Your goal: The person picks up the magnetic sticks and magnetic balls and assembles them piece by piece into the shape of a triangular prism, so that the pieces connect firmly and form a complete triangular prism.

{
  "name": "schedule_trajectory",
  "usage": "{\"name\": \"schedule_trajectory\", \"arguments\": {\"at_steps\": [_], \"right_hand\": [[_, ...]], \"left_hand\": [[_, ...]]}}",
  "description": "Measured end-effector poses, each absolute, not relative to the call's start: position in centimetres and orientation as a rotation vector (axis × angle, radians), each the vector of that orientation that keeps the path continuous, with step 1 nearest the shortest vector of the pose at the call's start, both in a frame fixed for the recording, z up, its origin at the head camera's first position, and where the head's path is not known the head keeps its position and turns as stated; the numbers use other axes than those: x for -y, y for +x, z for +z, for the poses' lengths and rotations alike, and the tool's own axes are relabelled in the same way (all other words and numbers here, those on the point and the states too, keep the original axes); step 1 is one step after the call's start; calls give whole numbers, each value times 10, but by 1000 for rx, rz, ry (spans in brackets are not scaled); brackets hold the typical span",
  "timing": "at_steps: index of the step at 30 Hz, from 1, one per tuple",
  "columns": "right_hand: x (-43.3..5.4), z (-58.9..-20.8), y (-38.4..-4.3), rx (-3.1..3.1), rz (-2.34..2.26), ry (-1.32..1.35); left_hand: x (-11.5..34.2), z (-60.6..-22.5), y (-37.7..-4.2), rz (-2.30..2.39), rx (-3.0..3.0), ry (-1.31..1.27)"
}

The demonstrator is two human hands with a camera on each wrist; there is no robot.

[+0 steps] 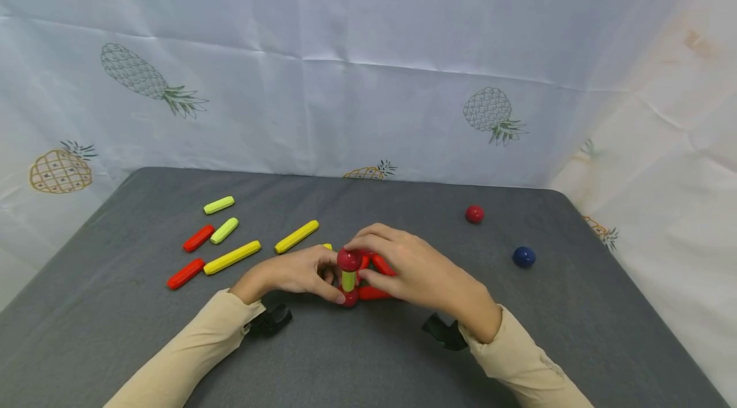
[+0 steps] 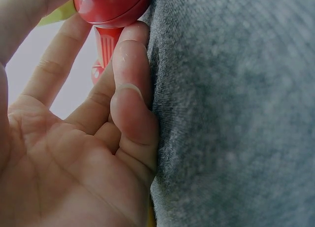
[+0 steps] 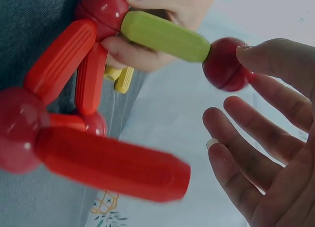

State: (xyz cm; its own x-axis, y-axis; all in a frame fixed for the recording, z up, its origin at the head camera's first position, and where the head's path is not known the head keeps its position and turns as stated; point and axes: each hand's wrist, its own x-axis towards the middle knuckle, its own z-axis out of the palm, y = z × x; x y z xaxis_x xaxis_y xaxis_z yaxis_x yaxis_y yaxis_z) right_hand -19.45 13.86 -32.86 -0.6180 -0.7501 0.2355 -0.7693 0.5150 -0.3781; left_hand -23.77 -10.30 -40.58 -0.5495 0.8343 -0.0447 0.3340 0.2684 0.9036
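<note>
A triangle of red rods [image 3: 91, 79] with red balls at its corners lies on the table. From the corner ball [image 3: 103, 13] on the left, a yellow-green rod [image 3: 165, 36] stands upright, capped by another red ball [image 3: 226, 64]. My left hand [image 1: 302, 272] grips that lower corner ball between thumb and fingers. At the top, my right hand [image 1: 417, 270] pinches the cap ball with thumb and index finger, its other fingers spread loosely. In the right wrist view, another red rod [image 3: 118, 163] rises from the near ball [image 3: 19, 131], its far end bare.
On the left of the grey table [image 1: 403, 363] lie loose yellow rods [image 1: 232, 258], short yellow-green rods [image 1: 224, 230] and red rods [image 1: 185, 274]. A red ball [image 1: 475, 214] and a blue ball [image 1: 524, 257] sit at the right. Behind hangs a pineapple-print curtain [image 1: 345, 107].
</note>
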Motion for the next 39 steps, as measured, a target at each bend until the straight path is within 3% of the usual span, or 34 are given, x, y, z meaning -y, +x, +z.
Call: {"name": "schedule_trajectory", "arguments": {"at_steps": [39], "right_hand": [[-219,-343,-191,2627,703,1110]], "left_hand": [[104,-405,-237,1229,-2049,1025]]}}
